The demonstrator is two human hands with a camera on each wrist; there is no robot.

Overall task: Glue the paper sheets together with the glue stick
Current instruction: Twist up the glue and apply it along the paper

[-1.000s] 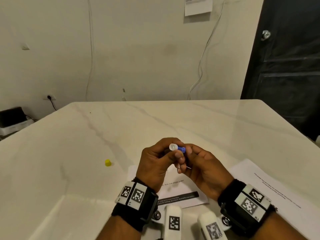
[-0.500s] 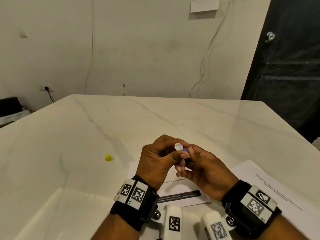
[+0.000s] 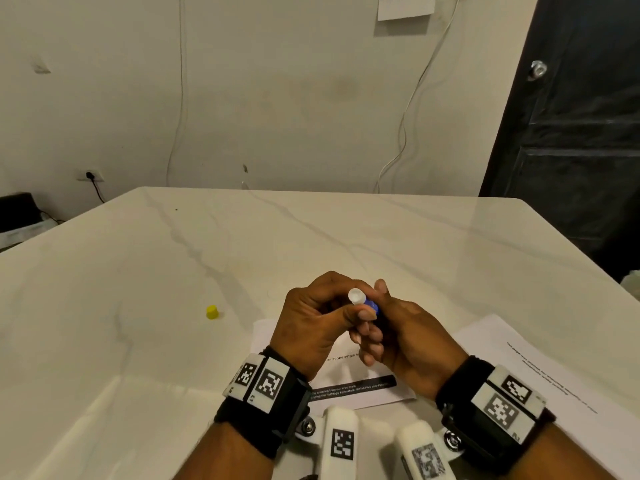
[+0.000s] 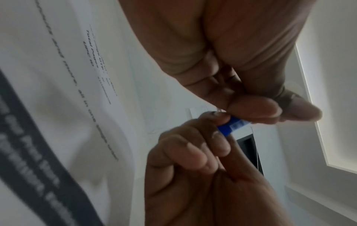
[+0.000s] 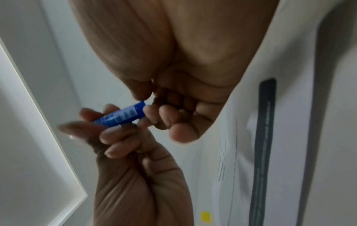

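Glue stick [image 3: 370,304]: blue barrel with a blurred white label, not legible; white tip exposed; held above the table [image 3: 311,237] by both hands, the left hand [image 3: 318,323] pinching it near the tip, the right hand [image 3: 401,337] with fingers curled round the barrel. Paper sheet [image 3: 349,382] beneath: "all in one single" is read, above a black band. Second sheet [image 3: 519,358] lies to the right. Marbled white tabletop; a yellow cap [image 3: 212,312] lies apart, left. Cream wall, dark door [image 3: 571,133].

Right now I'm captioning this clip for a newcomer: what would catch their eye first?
Both hands meet above the near table edge, left hand and right hand gripping a small blue glue stick with its white tip bared. Its yellow cap sits alone to the left, and printed paper sheets lie beneath the hands.
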